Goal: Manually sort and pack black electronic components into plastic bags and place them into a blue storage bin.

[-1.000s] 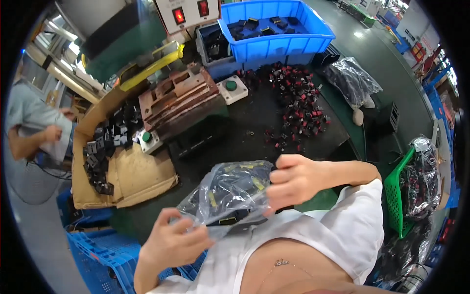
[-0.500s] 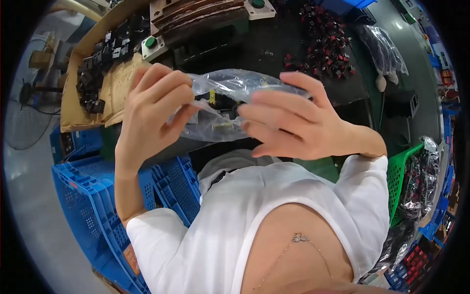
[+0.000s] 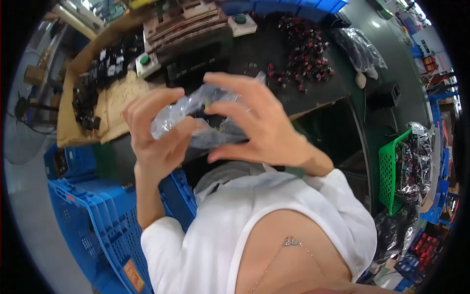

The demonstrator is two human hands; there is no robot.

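Observation:
A clear plastic bag is bunched between my hands at the front edge of the dark worktable. Dark pieces with a little yellow show through its film. My left hand is curled on the bag's left end, film caught between thumb and fingers. From the right, my right hand reaches around the bag with fingers spread, thumb below and index finger above. Both hands are slightly smeared by motion. The far side of the bag and the right palm's contact with it are hidden.
A cardboard box with black parts stands left of a press fixture flanked by green buttons. Small red-and-black parts are heaped on the table. Blue crates stand low left; a green basket holds bagged parts at right.
My right hand has moved left and its fingers have spread wider. My hands are closer together, and the bag between them is more bunched. The view has shifted slightly.

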